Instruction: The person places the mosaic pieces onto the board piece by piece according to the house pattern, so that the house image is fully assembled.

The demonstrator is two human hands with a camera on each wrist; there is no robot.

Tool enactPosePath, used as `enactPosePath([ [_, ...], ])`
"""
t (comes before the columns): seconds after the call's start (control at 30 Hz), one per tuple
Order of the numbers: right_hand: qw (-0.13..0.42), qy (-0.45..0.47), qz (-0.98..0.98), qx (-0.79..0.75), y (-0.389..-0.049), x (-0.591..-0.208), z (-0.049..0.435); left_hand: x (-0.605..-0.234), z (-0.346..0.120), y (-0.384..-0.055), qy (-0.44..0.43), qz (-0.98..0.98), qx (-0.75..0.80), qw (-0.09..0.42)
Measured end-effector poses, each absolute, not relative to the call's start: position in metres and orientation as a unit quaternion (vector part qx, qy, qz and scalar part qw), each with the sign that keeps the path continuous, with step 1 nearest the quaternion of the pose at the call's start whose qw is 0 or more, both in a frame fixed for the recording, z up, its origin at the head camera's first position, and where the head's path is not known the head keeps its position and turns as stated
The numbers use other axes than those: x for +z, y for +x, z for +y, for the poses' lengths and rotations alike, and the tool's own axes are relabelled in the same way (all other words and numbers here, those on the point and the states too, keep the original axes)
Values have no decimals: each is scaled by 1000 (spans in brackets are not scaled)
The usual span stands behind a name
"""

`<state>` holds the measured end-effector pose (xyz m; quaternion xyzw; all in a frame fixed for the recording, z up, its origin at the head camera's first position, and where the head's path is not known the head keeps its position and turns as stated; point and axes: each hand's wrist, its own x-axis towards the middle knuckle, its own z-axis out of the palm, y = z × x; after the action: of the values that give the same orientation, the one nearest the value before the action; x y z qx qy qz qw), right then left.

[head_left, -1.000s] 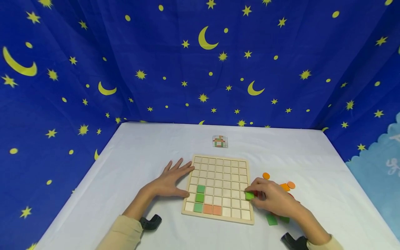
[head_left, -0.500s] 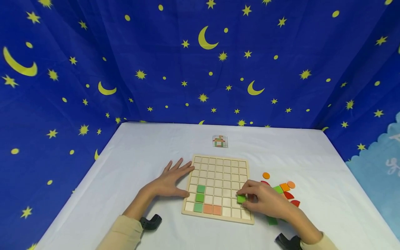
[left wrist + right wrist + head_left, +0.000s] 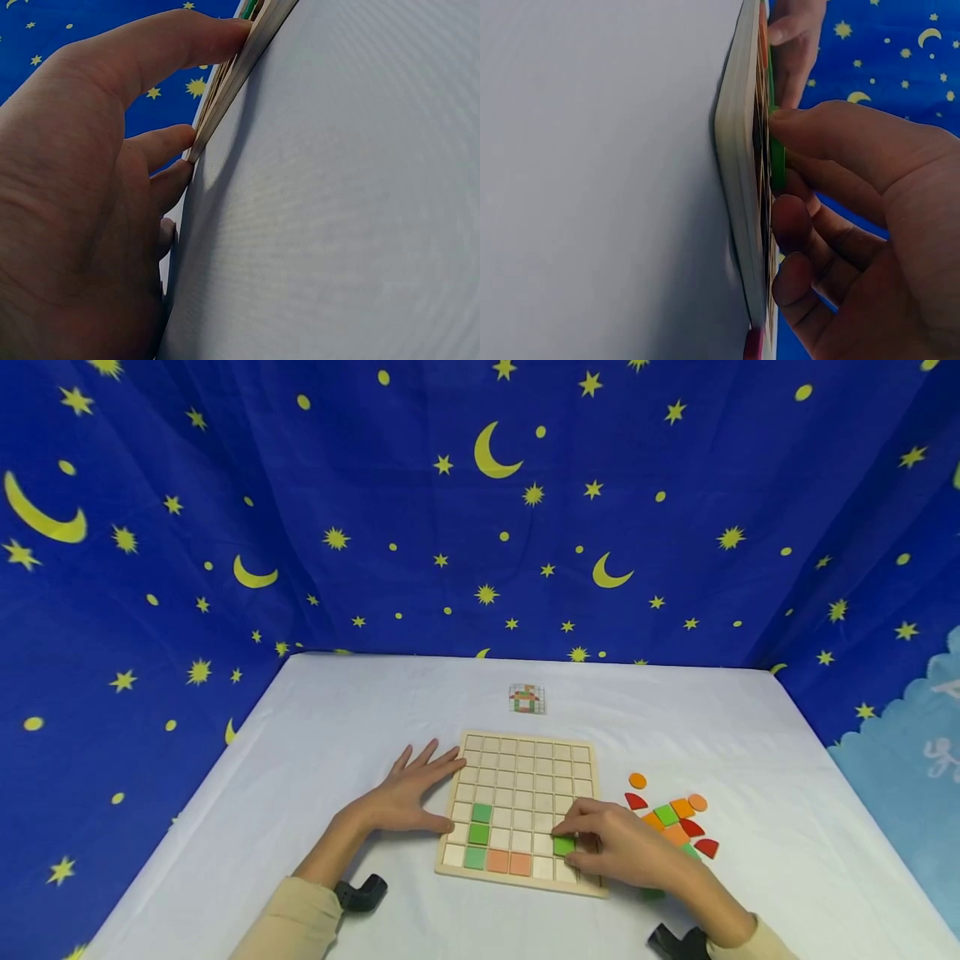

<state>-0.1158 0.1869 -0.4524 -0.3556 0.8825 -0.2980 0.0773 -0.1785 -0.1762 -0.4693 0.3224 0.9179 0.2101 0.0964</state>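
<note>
A wooden grid board (image 3: 525, 802) lies on the white table. In its lower left cells sit several green tiles (image 3: 479, 833) and two orange-pink tiles (image 3: 508, 862). Between thumb and fingers my right hand (image 3: 626, 843) pinches a bright green square tile (image 3: 564, 846) over the lower right cells; in the right wrist view this tile (image 3: 778, 161) stands on edge-on against the board's face. My left hand (image 3: 405, 793) rests along the board's left edge, fingers spread and fairly straight. In the left wrist view the thumb (image 3: 217, 39) touches the board's side.
Right of the board lies a loose group of pieces: red quarter-rounds (image 3: 636, 801), orange discs (image 3: 637, 781), orange squares (image 3: 682, 807) and a green square (image 3: 666, 814). Behind the board lies a small pattern card (image 3: 527, 699). A starry blue cloth (image 3: 420, 510) encloses the table.
My right hand has moved left with the green tile, from the board's right edge to over its lower right cells, uncovering more loose pieces. The left hand has stayed in place.
</note>
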Motion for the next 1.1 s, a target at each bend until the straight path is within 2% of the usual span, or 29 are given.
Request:
enactPosePath([
  [0.5,67,-389,864,-313,-112,-456,170,-468,-177,-178,325,918,210,93],
  [1.1,89,-399,847,-340,-108,-459,163,-469,-177,-178,320,918,211,96],
])
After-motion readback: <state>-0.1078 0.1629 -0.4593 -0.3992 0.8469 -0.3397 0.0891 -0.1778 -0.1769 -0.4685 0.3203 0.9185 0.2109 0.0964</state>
